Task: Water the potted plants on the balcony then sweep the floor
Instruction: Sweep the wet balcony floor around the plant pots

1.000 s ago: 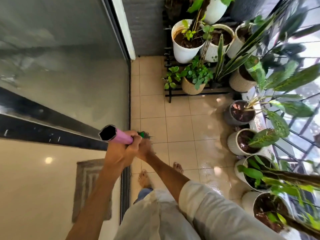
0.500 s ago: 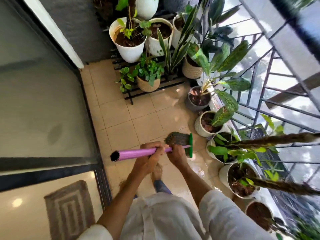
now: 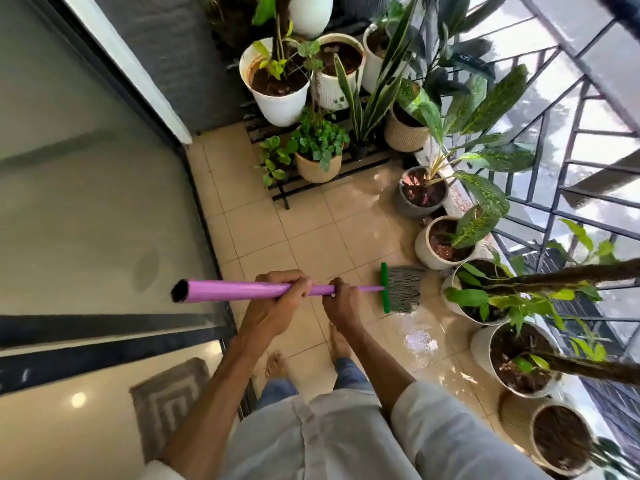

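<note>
Both hands are wrapped around the pink handle [image 3: 242,291] of a broom, which lies nearly level across the view; the left hand [image 3: 277,301] grips it nearer the open hollow end, fingers curled over the top; the right hand [image 3: 341,303] grips it just beside the left, closer to the head, fingers closed round the shaft; the green crossbar [image 3: 384,287] sits at the far end, and the grey bristles [image 3: 405,289] fan out to the right, resting on the tiled floor [image 3: 311,244] near a white pot [image 3: 424,249] by the railing [image 3: 571,168]; wet patches shine on the tiles [image 3: 420,341] just below the bristles; pots with dark soil line the right side, and more stand on a black rack [image 3: 287,188] at the far end; a glass door [image 3: 86,202] runs along the left, with a grey mat [image 3: 166,400] behind it; 2 bare feet [image 3: 337,341] stand on the tiles beneath the arms; the person wears pale sleeves rolled up and blue trousers.
</note>
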The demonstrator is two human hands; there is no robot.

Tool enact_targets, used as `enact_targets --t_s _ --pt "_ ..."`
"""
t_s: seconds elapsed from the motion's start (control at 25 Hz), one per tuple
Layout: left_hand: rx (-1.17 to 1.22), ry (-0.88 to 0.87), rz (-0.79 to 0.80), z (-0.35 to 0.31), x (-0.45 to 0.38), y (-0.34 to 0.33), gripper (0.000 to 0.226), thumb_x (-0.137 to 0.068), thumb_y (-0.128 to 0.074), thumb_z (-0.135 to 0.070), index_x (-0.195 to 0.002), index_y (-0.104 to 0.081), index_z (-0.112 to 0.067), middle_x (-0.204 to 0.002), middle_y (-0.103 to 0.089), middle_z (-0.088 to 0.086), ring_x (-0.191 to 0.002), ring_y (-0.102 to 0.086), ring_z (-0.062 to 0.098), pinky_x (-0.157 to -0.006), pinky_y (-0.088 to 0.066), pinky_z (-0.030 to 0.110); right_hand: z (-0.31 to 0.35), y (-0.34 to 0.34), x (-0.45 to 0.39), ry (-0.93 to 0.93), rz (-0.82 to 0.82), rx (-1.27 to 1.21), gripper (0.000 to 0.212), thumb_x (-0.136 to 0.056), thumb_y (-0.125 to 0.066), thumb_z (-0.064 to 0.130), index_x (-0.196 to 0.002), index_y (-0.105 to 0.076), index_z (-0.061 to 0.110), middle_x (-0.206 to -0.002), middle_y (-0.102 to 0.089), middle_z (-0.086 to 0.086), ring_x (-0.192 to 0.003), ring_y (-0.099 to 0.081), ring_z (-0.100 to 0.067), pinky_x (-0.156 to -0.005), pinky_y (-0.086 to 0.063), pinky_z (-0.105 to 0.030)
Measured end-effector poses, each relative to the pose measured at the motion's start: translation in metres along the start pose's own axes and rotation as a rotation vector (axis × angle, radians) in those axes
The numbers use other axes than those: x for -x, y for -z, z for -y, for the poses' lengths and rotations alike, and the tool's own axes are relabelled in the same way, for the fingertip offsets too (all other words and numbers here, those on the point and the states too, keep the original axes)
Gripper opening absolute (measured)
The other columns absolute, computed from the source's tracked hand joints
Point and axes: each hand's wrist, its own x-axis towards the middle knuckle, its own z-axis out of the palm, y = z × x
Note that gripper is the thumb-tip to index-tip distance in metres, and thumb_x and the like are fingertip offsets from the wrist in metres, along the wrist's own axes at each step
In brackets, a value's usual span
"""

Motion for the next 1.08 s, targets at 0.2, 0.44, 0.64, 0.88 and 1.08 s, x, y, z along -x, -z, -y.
enact_targets --t_s 0.2,0.44,0.64,0.88,1.08 --pt "-0.088 0.020 -0.200 0.018 0.039 0.107 0.023 -0.099 -0.067 -0.024 -0.077 -0.074 -0.027 -0.078 -0.075 -0.004 -0.064 -0.065 0.013 -0.060 -0.055 0.032 0.097 -0.093 0.025 0.198 0.182 0.067 0.023 -0.099 -0.058 0.005 -0.113 -0.074 -0.002 -0.110 -0.077 -0.024 -0.105 -0.072 -0.037 -0.090 -0.049 -0.039" --pt "-0.158 -0.050 -0.285 0.021 0.079 0.214 0.034 -0.091 -0.062 -0.034 -0.057 -0.058 -0.037 -0.058 -0.059 -0.010 -0.055 -0.053 0.000 -0.050 -0.033 0.011 0.200 -0.175 0.057 0.407 0.355 0.149 0.027 -0.103 -0.059 0.018 -0.110 -0.074 -0.004 -0.107 -0.075 -0.028 -0.102 -0.072 -0.040 -0.093 -0.057 -0.049" --pt "-0.121 -0.082 -0.177 0.017 0.056 0.219 0.028 -0.086 -0.057 -0.045 -0.062 -0.063 -0.032 -0.083 -0.075 0.014 -0.079 -0.069 0.025 -0.068 -0.051 0.040 0.198 -0.154 0.043 0.359 0.274 0.126 0.027 -0.104 -0.060 0.018 -0.109 -0.074 -0.005 -0.108 -0.075 -0.028 -0.102 -0.071 -0.039 -0.082 -0.053 -0.038" --pt "-0.067 -0.137 0.148 0.011 -0.015 0.144 0.039 -0.083 -0.059 -0.060 -0.072 -0.068 -0.023 -0.092 -0.078 0.012 -0.092 -0.070 0.039 -0.086 -0.055 0.052 0.115 -0.068 0.004 0.180 0.140 0.195 0.029 -0.106 -0.055 0.020 -0.126 -0.068 0.003 -0.126 -0.070 -0.020 -0.116 -0.065 -0.036 -0.100 -0.049 -0.041" --pt "-0.175 -0.225 0.481 -0.025 -0.085 0.022 0.034 -0.096 -0.059 -0.047 -0.077 -0.068 -0.020 -0.101 -0.081 -0.004 -0.092 -0.073 0.011 -0.077 -0.055 0.044 0.008 0.027 -0.018 -0.093 -0.035 0.164 0.028 -0.108 -0.050 0.019 -0.122 -0.066 0.002 -0.124 -0.070 -0.020 -0.117 -0.065 -0.035 -0.098 -0.047 -0.043"
